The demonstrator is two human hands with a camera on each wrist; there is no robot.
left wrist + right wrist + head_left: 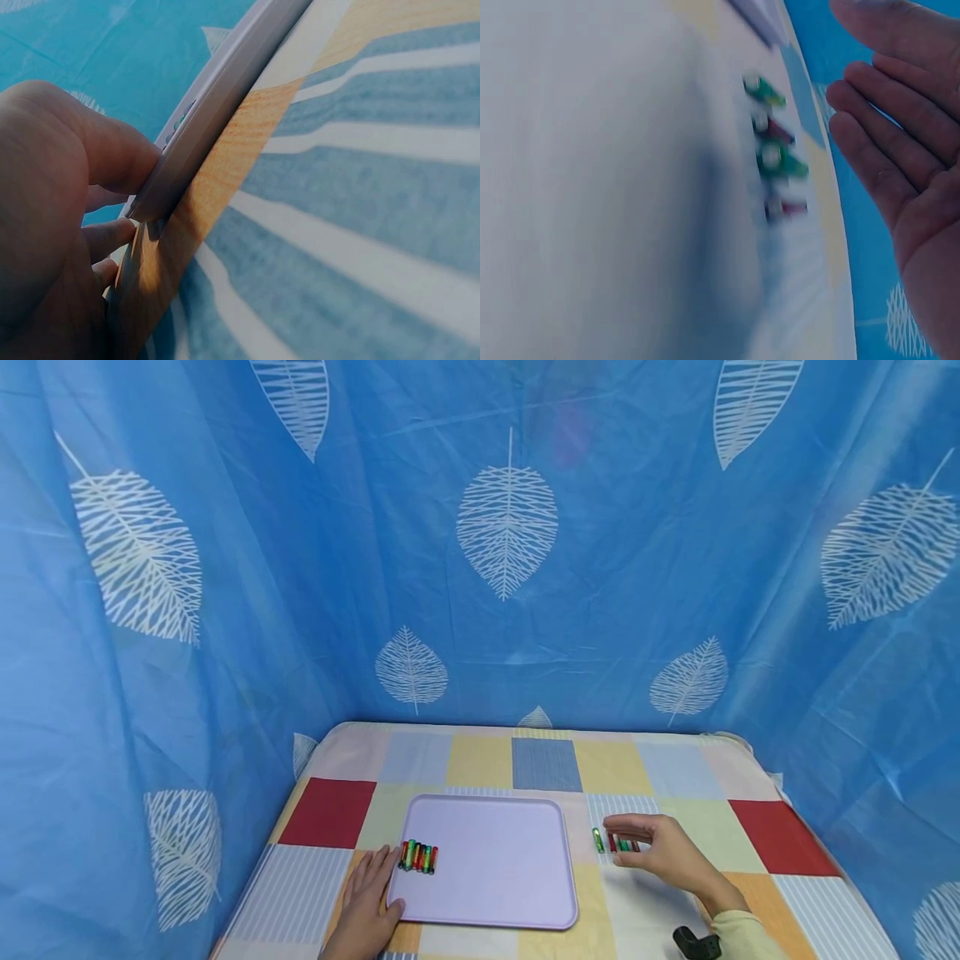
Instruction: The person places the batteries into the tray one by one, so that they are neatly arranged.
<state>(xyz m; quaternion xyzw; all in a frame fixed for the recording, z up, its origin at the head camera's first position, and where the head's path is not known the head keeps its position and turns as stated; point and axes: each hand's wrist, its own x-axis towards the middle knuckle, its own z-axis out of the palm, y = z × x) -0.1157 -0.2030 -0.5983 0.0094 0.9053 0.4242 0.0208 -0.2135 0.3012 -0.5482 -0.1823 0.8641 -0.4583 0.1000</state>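
A row of several red and green batteries [418, 857] lies side by side at the left edge of a pale lilac tray [495, 877]. My left hand [365, 902] rests at the tray's left side, fingers extended along it. In the left wrist view the thumb [124, 154] touches the tray rim [199, 120]. To the right of the tray, my right hand [663, 852] hovers with extended fingers over more batteries and partly hides them in the head view. The right wrist view shows this palm [922, 165] holding nothing, beside a green battery [763, 90] and several others in a row.
A patchwork-patterned cloth [322, 885] covers the table. Blue curtains [600, 568] with white leaf prints enclose its back and sides. A black device [696, 943] sits at the right wrist, by a pale yellow sleeve [742, 935].
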